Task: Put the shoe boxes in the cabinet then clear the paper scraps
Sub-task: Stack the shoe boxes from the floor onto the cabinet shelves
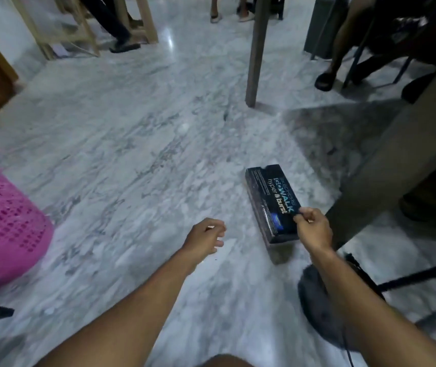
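Observation:
A dark blue shoe box (269, 200) with light lettering on its lid lies on the marble floor at centre right, one end raised slightly near me. My right hand (313, 229) pinches the near right corner of its lid between thumb and fingers. My left hand (206, 235) hovers over the floor to the left of the box, fingers loosely spread, holding nothing. No cabinet or paper scraps are visible.
A pink perforated basket (4, 223) stands at the left edge. A table leg (256, 49) rises behind the box and a slanted grey panel (397, 160) sits right of it. Seated people's legs and feet line the far side. A dark round object (315, 303) lies under my right forearm.

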Demonstrator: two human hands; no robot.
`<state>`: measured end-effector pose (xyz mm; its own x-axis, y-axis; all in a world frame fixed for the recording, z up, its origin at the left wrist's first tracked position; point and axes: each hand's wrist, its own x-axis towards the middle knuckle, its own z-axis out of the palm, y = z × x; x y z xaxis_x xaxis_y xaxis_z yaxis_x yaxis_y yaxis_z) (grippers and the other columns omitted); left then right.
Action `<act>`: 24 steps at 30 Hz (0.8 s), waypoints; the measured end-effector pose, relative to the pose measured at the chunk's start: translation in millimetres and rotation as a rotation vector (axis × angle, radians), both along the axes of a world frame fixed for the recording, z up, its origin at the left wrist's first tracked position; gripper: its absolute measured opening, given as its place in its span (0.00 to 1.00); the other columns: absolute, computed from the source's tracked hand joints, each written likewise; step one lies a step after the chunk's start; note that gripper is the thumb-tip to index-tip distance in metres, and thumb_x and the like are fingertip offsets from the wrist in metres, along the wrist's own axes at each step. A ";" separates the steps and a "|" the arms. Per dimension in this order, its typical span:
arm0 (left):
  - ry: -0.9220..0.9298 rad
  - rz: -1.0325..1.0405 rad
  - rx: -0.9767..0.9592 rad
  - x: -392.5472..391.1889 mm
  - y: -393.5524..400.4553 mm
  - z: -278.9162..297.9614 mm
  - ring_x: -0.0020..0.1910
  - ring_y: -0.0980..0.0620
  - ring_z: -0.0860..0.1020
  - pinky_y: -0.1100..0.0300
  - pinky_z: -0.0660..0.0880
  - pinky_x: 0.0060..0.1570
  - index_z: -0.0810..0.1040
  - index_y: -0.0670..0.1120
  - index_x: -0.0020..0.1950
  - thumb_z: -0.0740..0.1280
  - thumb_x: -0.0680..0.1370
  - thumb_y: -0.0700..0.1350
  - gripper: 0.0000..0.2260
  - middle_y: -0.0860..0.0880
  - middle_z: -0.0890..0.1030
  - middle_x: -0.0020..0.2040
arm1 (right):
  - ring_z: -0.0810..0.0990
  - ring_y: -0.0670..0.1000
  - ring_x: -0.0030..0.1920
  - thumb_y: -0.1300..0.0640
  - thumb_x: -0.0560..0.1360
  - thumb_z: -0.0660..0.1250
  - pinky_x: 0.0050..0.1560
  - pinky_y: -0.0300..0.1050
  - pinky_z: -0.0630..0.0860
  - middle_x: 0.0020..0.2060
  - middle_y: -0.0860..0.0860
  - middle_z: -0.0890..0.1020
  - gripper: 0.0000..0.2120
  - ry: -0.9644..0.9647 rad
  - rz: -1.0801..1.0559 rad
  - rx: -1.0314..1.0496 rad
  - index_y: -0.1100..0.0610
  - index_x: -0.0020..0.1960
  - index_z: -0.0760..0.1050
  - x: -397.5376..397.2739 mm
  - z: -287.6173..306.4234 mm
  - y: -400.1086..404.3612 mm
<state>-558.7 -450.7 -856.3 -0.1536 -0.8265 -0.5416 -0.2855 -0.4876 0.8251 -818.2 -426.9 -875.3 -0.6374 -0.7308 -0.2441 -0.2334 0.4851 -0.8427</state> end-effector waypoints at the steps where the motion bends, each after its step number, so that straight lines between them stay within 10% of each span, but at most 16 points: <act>1: 0.009 -0.035 0.030 -17.1 -3.7 -12.7 0.49 0.49 0.82 0.60 0.76 0.46 0.80 0.49 0.61 0.67 0.81 0.47 0.10 0.48 0.82 0.56 | 0.81 0.58 0.60 0.57 0.78 0.69 0.65 0.53 0.76 0.61 0.56 0.82 0.14 0.006 -0.014 0.043 0.55 0.63 0.79 -12.0 -13.4 -0.1; 9: 0.008 -0.134 0.199 -105.6 -18.6 -81.2 0.62 0.47 0.79 0.56 0.79 0.57 0.66 0.52 0.78 0.68 0.80 0.52 0.27 0.48 0.77 0.61 | 0.78 0.59 0.68 0.50 0.76 0.68 0.70 0.56 0.74 0.70 0.56 0.77 0.29 -0.100 0.009 0.159 0.53 0.76 0.70 -37.7 -76.7 -12.2; 12: 0.018 -0.142 0.198 -112.0 -7.6 -91.2 0.64 0.46 0.77 0.52 0.77 0.58 0.69 0.57 0.71 0.68 0.81 0.52 0.20 0.49 0.76 0.63 | 0.77 0.59 0.68 0.50 0.78 0.69 0.71 0.52 0.72 0.66 0.56 0.80 0.30 -0.094 -0.012 0.169 0.55 0.78 0.68 -23.8 -85.6 -6.0; 18: -0.010 0.053 -0.009 -79.1 7.0 -122.4 0.59 0.51 0.79 0.55 0.73 0.51 0.72 0.54 0.64 0.69 0.76 0.65 0.23 0.48 0.81 0.61 | 0.81 0.57 0.55 0.46 0.77 0.72 0.52 0.47 0.73 0.48 0.53 0.83 0.11 -0.114 -0.087 0.094 0.52 0.51 0.76 27.2 -98.9 16.5; 24: 0.124 0.311 -0.003 -30.0 25.4 -124.5 0.55 0.43 0.83 0.47 0.84 0.49 0.73 0.64 0.50 0.71 0.68 0.71 0.19 0.41 0.77 0.62 | 0.83 0.49 0.44 0.51 0.75 0.76 0.47 0.44 0.73 0.39 0.46 0.84 0.10 -0.173 -0.058 0.048 0.57 0.46 0.79 75.7 -84.4 39.0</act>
<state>-588.7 -425.3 -980.8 0.0420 -0.8455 -0.5324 -0.0209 -0.5335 0.8456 -742.5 -387.8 -959.6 -0.6237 -0.6789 -0.3875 -0.0578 0.5345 -0.8432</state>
